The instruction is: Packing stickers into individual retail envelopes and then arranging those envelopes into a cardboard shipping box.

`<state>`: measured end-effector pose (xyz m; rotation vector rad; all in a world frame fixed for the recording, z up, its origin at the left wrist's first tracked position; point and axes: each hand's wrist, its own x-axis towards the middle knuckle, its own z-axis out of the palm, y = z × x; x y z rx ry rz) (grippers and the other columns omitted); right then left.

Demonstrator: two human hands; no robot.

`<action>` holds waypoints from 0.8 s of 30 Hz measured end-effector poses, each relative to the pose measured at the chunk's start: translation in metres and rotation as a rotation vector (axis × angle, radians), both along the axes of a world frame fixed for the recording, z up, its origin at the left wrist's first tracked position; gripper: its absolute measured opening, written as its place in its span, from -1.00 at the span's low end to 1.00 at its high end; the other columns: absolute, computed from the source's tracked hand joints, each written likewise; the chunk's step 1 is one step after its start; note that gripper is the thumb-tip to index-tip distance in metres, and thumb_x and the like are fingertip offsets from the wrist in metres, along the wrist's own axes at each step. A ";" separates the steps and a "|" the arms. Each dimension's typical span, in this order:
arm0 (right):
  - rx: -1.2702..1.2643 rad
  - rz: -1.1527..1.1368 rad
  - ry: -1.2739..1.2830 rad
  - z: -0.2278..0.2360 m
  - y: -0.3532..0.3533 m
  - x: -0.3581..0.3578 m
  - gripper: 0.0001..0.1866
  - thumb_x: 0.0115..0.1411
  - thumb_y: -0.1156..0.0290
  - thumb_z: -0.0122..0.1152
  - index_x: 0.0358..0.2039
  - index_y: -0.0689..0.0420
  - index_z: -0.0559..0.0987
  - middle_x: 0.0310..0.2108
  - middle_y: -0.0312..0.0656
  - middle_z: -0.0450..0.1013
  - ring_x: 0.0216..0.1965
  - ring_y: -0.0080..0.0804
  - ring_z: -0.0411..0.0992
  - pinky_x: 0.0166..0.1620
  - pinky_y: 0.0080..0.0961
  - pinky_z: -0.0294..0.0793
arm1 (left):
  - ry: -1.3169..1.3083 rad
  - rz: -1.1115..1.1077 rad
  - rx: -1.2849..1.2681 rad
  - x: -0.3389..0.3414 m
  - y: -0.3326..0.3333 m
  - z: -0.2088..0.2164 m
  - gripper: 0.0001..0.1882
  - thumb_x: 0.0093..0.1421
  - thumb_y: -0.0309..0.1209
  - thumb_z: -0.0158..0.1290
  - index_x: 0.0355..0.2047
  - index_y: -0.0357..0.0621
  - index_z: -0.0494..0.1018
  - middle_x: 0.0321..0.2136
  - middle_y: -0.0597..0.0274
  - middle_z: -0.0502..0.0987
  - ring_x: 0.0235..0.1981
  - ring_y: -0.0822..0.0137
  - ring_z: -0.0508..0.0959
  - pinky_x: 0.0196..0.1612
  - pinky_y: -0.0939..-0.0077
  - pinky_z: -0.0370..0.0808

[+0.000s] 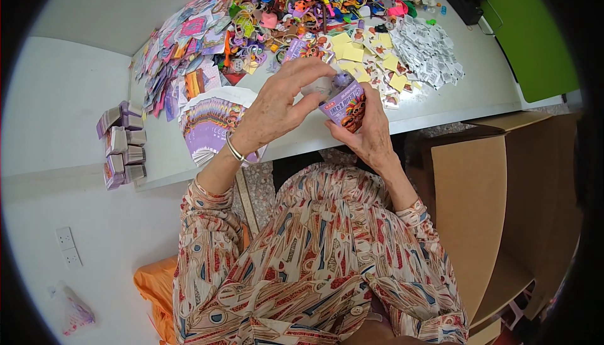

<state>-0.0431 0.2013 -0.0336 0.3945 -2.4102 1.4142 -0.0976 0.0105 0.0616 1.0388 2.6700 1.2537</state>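
Note:
My right hand (pixel 371 125) is wrapped round a small purple printed package (pixel 348 107) with a colourful picture on its front, held tilted above the table's front edge. A purplish-grey item (pixel 341 81) shows at its upper end. My left hand (pixel 277 103), with a bracelet at the wrist, curves thumb and forefinger round a clear plastic shell (pixel 322 84) at the package's upper left side. Whether the shell is joined to the package I cannot make out. Under my left wrist lies a fanned stack of purple printed cards (pixel 211 122). Another purple card (pixel 294 50) lies beyond my left hand.
Small colourful toys (pixel 302 5) heap up at the back of the white table (pixel 434 103). Glossy packets (pixel 189 43) pile at left; yellow paper slips (pixel 352 51) and small white packets (pixel 428 52) lie right of centre. Purple packages (pixel 116 140) stack at the left edge. A cardboard box (pixel 469 200) stands right.

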 end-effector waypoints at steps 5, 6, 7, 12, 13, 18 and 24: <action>0.032 0.014 0.013 0.001 0.000 0.001 -0.11 -0.13 0.30 0.49 0.15 0.25 0.17 -0.11 0.02 0.30 -0.12 -0.06 0.37 -0.06 -0.29 0.40 | -0.091 -0.025 0.019 -0.003 0.003 -0.004 -0.62 0.11 -0.51 0.09 -0.01 -0.11 0.46 -0.01 0.08 0.47 0.07 0.09 0.44 0.12 0.27 0.36; 0.032 0.015 0.014 0.000 0.001 0.000 -0.11 -0.13 0.30 0.49 0.15 0.25 0.17 -0.11 0.02 0.30 -0.12 -0.06 0.37 -0.06 -0.29 0.40 | -0.090 -0.024 0.019 -0.003 0.002 -0.006 -0.62 0.11 -0.51 0.09 -0.01 -0.11 0.46 -0.01 0.08 0.47 0.07 0.09 0.44 0.12 0.27 0.36; 0.047 0.017 0.030 -0.001 0.001 0.000 -0.11 -0.13 0.31 0.49 0.15 0.25 0.17 -0.12 0.03 0.30 -0.12 -0.04 0.36 -0.06 -0.28 0.39 | -0.037 -0.041 -0.080 -0.002 0.000 -0.009 -0.62 0.12 -0.51 0.08 -0.01 -0.08 0.46 0.00 0.06 0.46 0.08 0.08 0.42 0.13 0.27 0.34; 0.093 0.038 0.044 -0.003 -0.001 0.003 -0.13 -0.13 0.33 0.47 0.15 0.25 0.18 -0.14 0.05 0.28 -0.12 0.00 0.34 -0.07 -0.26 0.39 | 0.143 -0.118 -0.300 -0.001 -0.007 -0.025 -0.66 0.13 -0.47 0.06 -0.04 -0.06 0.47 0.00 -0.08 0.40 0.04 -0.10 0.40 0.04 0.19 0.39; 0.068 0.033 0.011 -0.003 -0.001 0.004 -0.13 -0.13 0.34 0.47 0.14 0.25 0.18 -0.15 0.05 0.28 -0.13 0.01 0.34 -0.07 -0.25 0.38 | 0.174 -0.131 -0.265 -0.001 -0.006 -0.027 -0.67 0.16 -0.47 0.05 -0.04 -0.09 0.47 0.02 -0.07 0.39 0.06 -0.04 0.40 0.05 0.23 0.39; -0.008 -0.021 -0.118 0.002 0.005 0.005 -0.15 -0.11 0.33 0.46 0.15 0.27 0.19 -0.08 0.09 0.32 -0.10 -0.03 0.38 -0.03 -0.27 0.40 | -0.171 -0.026 0.209 -0.002 -0.004 -0.028 -0.71 0.22 -0.47 0.02 -0.03 -0.18 0.47 0.03 0.03 0.45 0.04 0.20 0.46 0.02 0.37 0.40; -0.044 -0.132 -0.087 -0.008 0.012 0.005 -0.12 -0.08 0.25 0.45 0.16 0.33 0.18 -0.07 0.16 0.31 -0.05 0.05 0.36 -0.01 -0.23 0.38 | -0.149 0.390 -0.136 -0.084 -0.086 -0.065 -0.66 0.17 -0.43 0.10 -0.05 -0.27 0.45 -0.30 0.12 0.59 -0.26 0.33 0.57 -0.16 0.52 0.48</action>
